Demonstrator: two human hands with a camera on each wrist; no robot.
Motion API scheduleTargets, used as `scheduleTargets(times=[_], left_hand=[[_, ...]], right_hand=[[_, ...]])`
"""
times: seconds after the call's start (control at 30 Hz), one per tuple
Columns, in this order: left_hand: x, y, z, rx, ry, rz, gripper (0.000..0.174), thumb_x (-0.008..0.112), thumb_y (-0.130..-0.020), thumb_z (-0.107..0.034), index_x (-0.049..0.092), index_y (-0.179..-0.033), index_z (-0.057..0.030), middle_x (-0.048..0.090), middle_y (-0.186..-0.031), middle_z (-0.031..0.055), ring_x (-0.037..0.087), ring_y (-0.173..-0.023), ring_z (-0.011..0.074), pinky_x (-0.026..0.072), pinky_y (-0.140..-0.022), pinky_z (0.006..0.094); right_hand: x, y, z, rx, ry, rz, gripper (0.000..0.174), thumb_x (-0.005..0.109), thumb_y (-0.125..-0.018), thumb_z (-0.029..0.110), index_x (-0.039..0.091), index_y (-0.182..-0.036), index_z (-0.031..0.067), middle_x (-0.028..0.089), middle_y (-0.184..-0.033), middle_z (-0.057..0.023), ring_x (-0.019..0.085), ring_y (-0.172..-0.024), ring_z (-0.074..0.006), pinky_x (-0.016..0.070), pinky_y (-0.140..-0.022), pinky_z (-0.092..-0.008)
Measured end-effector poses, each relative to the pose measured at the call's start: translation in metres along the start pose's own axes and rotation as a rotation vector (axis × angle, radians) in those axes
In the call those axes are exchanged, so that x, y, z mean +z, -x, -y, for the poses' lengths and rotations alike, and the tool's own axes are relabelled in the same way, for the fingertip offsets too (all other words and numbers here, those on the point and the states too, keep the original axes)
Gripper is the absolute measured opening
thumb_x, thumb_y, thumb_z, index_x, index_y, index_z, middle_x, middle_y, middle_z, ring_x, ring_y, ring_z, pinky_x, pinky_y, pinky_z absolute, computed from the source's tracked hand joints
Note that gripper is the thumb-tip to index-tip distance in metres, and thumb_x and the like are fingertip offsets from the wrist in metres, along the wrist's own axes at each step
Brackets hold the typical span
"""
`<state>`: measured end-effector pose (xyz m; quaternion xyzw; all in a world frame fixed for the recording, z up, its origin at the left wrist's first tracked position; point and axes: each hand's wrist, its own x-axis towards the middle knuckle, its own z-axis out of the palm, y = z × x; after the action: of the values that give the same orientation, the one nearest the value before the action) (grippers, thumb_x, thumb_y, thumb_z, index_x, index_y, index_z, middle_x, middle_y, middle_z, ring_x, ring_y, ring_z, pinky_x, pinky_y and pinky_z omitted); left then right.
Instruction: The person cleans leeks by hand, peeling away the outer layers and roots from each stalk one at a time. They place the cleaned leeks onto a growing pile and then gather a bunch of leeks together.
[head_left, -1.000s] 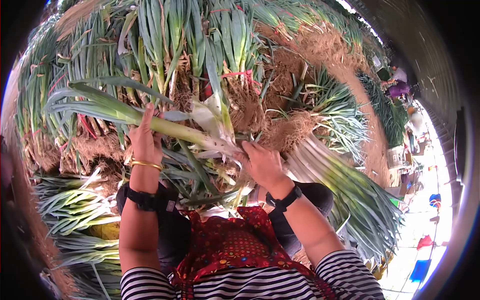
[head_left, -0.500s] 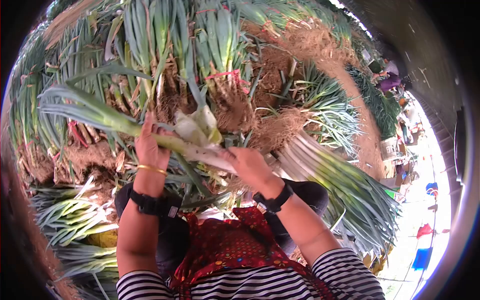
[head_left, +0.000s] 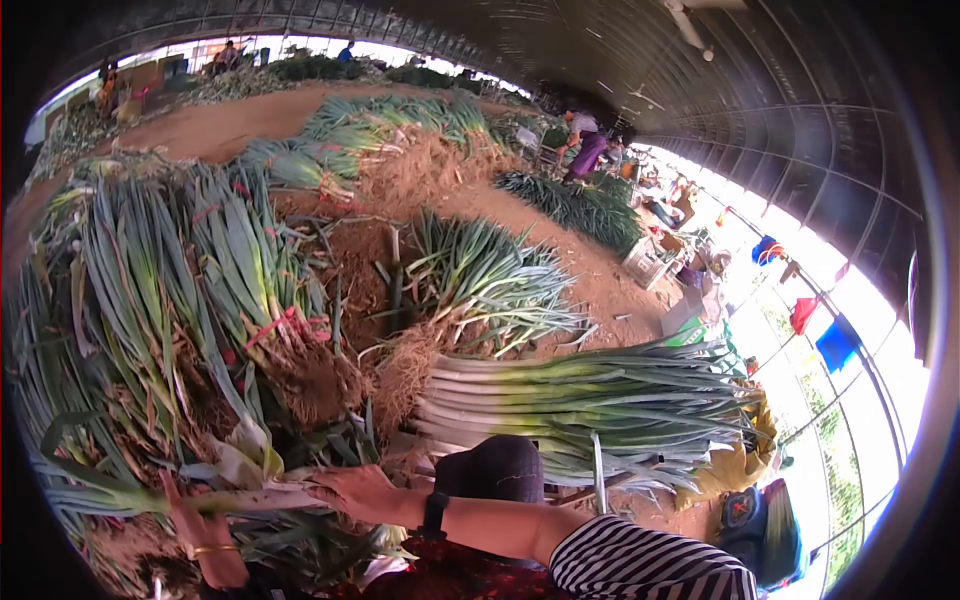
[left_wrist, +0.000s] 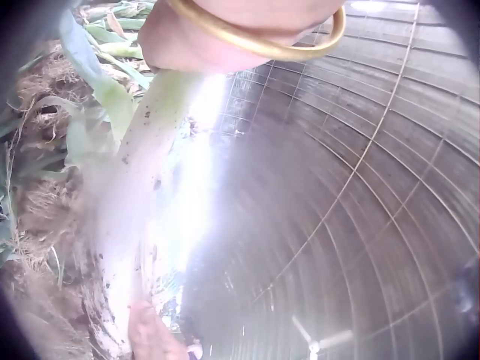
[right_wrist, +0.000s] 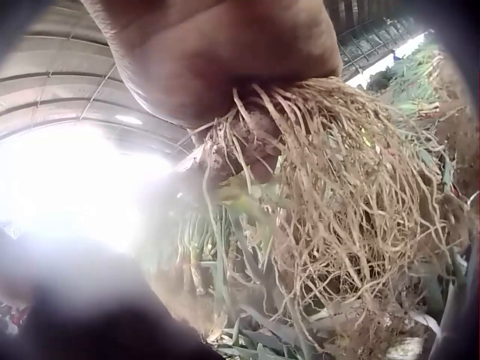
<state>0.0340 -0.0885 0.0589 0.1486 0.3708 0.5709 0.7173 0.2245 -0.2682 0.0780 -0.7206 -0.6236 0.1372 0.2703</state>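
Observation:
A large green onion (head_left: 262,500) lies across the lower left of the head view. My left hand (head_left: 205,530) grips its stalk toward the leafy end, a gold bangle at the wrist. Near the root end, my right hand (head_left: 355,492) holds the white base. The right wrist view shows its brown roots (right_wrist: 345,202) hanging down from under the palm. Specks of dirt mark the pale stalk (left_wrist: 135,187) in the left wrist view. A loose, pale outer leaf (head_left: 250,450) stands out beside the stalk.
Upright bundles of green onions (head_left: 150,290) with red ties crowd the left. Ahead, a row of white-stemmed onions (head_left: 560,400) lies with leaves pointing right, past my knee (head_left: 490,468). Another person (head_left: 582,145) bends over farther back near a crate (head_left: 648,262).
The head view has swung up and to the right, bringing the shed roof and far ground into sight. Both hands keep hold of the green onion, now low left in view.

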Motion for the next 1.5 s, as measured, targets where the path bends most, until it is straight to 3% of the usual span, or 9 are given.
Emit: scheduleTargets(times=[0.43,0.6,0.63,0.67,0.8,1.07,1.2,1.27,1.5], left_hand=[[0.014,0.011,-0.005,-0.027,0.056,-0.024,0.022,0.056,-0.09,-0.023,0.044,-0.075,-0.0124,0.024,-0.058,-0.0044,0.025,-0.05,0.0057,0.0301,-0.045,0.0222],[0.02,0.031,-0.018,0.002,0.114,0.167,0.017,0.051,-0.092,-0.018,0.045,-0.077,-0.0128,0.025,-0.057,-0.0043,0.03,-0.05,0.005,0.0328,-0.046,0.0182],[0.018,0.041,-0.031,-0.092,-0.378,0.046,0.061,0.05,-0.082,-0.057,0.046,-0.123,-0.0124,0.051,-0.118,0.0058,0.041,-0.114,0.0192,0.0177,-0.101,0.0551],[0.02,0.045,-0.035,-0.087,-0.379,0.052,0.061,0.05,-0.082,-0.057,0.046,-0.123,-0.0124,0.051,-0.118,0.0058,0.041,-0.114,0.0192,0.0177,-0.101,0.0551],[0.029,0.056,-0.04,-0.045,-0.332,0.023,0.047,0.051,-0.087,-0.046,0.051,-0.119,-0.0117,0.057,-0.108,0.0038,0.05,-0.097,0.02,0.0277,-0.094,0.0489],[0.023,0.062,-0.048,0.028,-0.244,0.073,0.046,0.05,-0.09,-0.041,0.05,-0.122,-0.0088,0.058,-0.092,0.0039,0.052,-0.079,0.0156,0.0411,-0.079,0.0329],[0.02,0.059,-0.056,0.088,-0.126,0.246,0.033,0.046,-0.093,-0.032,0.054,-0.113,-0.0076,0.051,-0.073,-0.0001,0.045,-0.063,0.0106,0.0393,-0.069,0.022],[0.005,0.042,-0.057,0.01,0.123,0.734,0.019,0.042,-0.095,-0.024,0.055,-0.09,-0.0112,0.039,-0.061,-0.0036,0.037,-0.055,0.0074,0.0336,-0.058,0.0191],[0.004,0.027,-0.063,0.268,-0.013,0.615,0.021,0.045,-0.093,-0.023,0.043,-0.074,-0.0146,0.037,-0.059,-0.0047,0.036,-0.054,0.0062,0.0298,-0.051,0.0205]], right_hand=[[-0.006,-0.002,-0.017,0.095,-0.311,0.34,0.037,0.046,-0.092,0.029,0.054,-0.081,-0.0062,0.051,-0.073,-0.0232,0.052,-0.069,-0.0379,0.0403,-0.064,-0.0439],[0.022,0.006,-0.035,0.062,-0.396,0.335,0.034,0.048,-0.091,0.028,0.057,-0.094,-0.0051,0.055,-0.076,-0.0258,0.053,-0.074,-0.0405,0.0402,-0.066,-0.0447],[0.03,0.012,-0.035,-0.003,-0.399,0.181,0.038,0.047,-0.092,0.031,0.056,-0.09,-0.0057,0.054,-0.075,-0.0241,0.053,-0.069,-0.0376,0.0396,-0.064,-0.0442],[0.021,0.013,-0.023,-0.067,-0.4,0.026,0.042,0.047,-0.092,0.035,0.055,-0.086,-0.0064,0.053,-0.073,-0.0224,0.052,-0.064,-0.0348,0.039,-0.062,-0.0436],[0.112,0.027,-0.093,-0.167,-0.384,0.518,0.055,0.042,-0.093,0.046,0.049,-0.114,-0.0042,0.059,-0.097,-0.0216,0.061,-0.078,-0.0275,0.046,-0.068,-0.0375],[0.075,0.034,-0.076,-0.071,-0.603,0.504,0.054,0.043,-0.092,0.045,0.047,-0.117,-0.0025,0.058,-0.1,-0.0213,0.06,-0.082,-0.0264,0.0464,-0.069,-0.0365],[0.058,0.028,-0.068,-0.015,-0.722,0.5,0.054,0.044,-0.092,0.045,0.046,-0.119,-0.0016,0.058,-0.102,-0.0211,0.06,-0.085,-0.0258,0.0466,-0.07,-0.0359],[0.051,0.027,-0.064,0.018,-0.784,0.498,0.054,0.044,-0.092,0.045,0.045,-0.12,-0.0011,0.058,-0.103,-0.021,0.06,-0.086,-0.0255,0.0467,-0.07,-0.0356],[0.03,0.031,-0.047,0.128,-1.01,0.475,0.054,0.045,-0.092,0.044,0.043,-0.123,0.0007,0.057,-0.106,-0.0207,0.059,-0.09,-0.0244,0.047,-0.072,-0.0346]])
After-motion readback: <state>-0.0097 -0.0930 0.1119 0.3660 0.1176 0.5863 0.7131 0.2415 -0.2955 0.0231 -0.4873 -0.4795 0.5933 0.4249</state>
